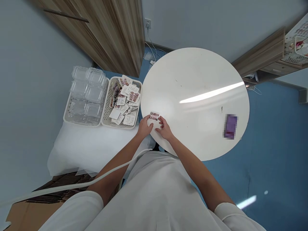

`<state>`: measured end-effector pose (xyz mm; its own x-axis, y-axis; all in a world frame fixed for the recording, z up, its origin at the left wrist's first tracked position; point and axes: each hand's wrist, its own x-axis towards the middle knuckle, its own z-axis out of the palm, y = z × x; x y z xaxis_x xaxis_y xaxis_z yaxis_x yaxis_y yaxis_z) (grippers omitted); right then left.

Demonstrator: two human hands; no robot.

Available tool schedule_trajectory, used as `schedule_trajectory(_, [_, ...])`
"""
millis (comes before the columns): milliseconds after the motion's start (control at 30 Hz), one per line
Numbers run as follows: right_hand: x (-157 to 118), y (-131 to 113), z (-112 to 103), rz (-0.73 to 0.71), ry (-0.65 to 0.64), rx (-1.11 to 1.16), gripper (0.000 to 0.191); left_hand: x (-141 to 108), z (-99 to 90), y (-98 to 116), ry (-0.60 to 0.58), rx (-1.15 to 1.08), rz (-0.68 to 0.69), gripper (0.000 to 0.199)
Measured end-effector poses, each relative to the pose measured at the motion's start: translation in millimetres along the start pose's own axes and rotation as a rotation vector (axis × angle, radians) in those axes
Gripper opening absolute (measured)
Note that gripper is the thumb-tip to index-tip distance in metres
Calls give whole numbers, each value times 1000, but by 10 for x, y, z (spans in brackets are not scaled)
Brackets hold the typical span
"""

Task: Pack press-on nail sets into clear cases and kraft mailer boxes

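Note:
A small white card of press-on nails, with dark, patterned nails in two rows, lies near the left edge of the round white table. My left hand is at the card's left edge, index fingertip against it and thumb apart below. On the other side, my right hand curves toward the card's right edge with its fingers and thumb spread. Whether its fingertips touch the card is too small to tell. Neither hand is closed round anything.
Left of the table, a white basket holds many similar nail cards. Beside it stands another basket with stacked clear plastic boxes. A blurred purple object lies at the table's right. A white cable crosses my left arm.

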<state>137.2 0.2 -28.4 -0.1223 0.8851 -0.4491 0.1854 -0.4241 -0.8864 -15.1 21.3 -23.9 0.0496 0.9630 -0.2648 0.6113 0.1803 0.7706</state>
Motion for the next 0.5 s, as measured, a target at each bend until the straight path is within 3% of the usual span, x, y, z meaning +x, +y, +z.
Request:
schedule_trajectory(267, [-112,-8,-29,-30,43,32,78,-60,6,13,18,-31,37,48])
schedule_trajectory(500, [-452,15,-193,-27,62,37,71,-187,3,61,33,-62,-3,47])
